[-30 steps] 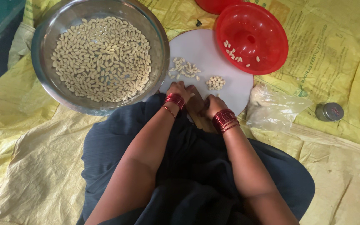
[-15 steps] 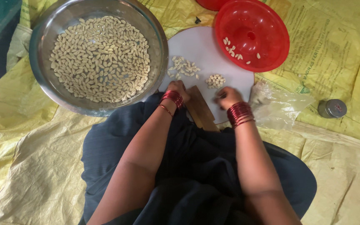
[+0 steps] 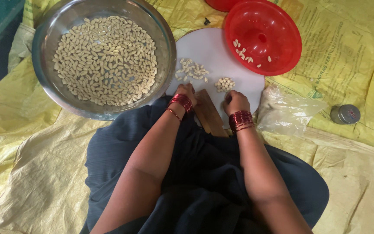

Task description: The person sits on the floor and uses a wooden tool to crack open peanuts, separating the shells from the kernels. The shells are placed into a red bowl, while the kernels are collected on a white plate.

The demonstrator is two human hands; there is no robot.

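My left hand (image 3: 188,92) rests at the near edge of a round white board (image 3: 208,47), fingers curled, close to a loose scatter of pale nuts (image 3: 190,70). My right hand (image 3: 235,102) sits fisted on the board just below a small tight pile of nuts (image 3: 224,84). What either hand holds is hidden. Red bangles circle both wrists. A wooden piece (image 3: 208,115) lies between my hands, running toward my lap. To the left stands a large steel bowl (image 3: 53,82) full of pale nuts (image 3: 104,60).
A red plastic dish (image 3: 282,43) with a few nuts overlaps the board's far right edge. A crumpled clear plastic bag (image 3: 286,110) and a small round metal tin (image 3: 345,114) lie to the right. Yellow sacking (image 3: 27,173) covers the floor; dark cloth covers my lap.
My right hand has moved right, away from the left, and sits apart from it now. The wooden piece between them shows. The view has shifted slightly.
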